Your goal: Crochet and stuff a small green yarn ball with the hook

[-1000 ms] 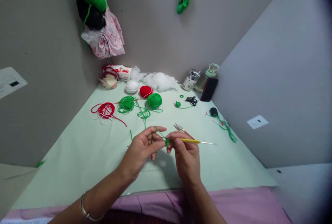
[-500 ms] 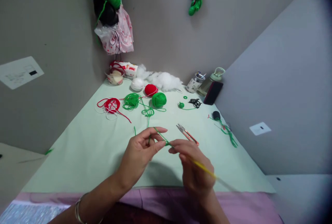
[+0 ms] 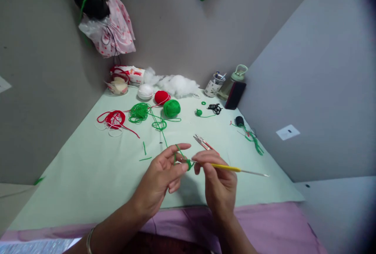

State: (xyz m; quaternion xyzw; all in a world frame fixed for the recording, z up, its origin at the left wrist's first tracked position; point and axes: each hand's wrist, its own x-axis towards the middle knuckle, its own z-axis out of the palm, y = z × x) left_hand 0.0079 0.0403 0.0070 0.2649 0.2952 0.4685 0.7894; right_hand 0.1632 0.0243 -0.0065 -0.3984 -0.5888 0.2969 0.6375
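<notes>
Between thumb and fingers, my left hand [image 3: 163, 175] pinches a small green crocheted piece [image 3: 189, 164], with green yarn [image 3: 180, 151] looped over its raised index finger. My right hand [image 3: 219, 179] grips a crochet hook with a yellow handle [image 3: 227, 167]. The hook's front tip is at the green piece, and its metal back end points right. From my left hand the yarn runs up the table toward a loose green tangle [image 3: 159, 124]. Orange-handled snips [image 3: 205, 142] lie just behind my right hand, which partly hides them.
On the pale green table [image 3: 88, 179] are a green ball [image 3: 172, 108], red ball [image 3: 162, 97], white ball [image 3: 145, 92], red yarn [image 3: 115, 119], and white stuffing [image 3: 179, 85]. At the back right stand a pen cup [image 3: 214, 86], bottle [image 3: 230, 85] and phone [image 3: 235, 95].
The view has shifted, so the table items appear further left and slightly higher. My right hand has turned, bringing the hook nearly level, and the green piece shows more clearly.
</notes>
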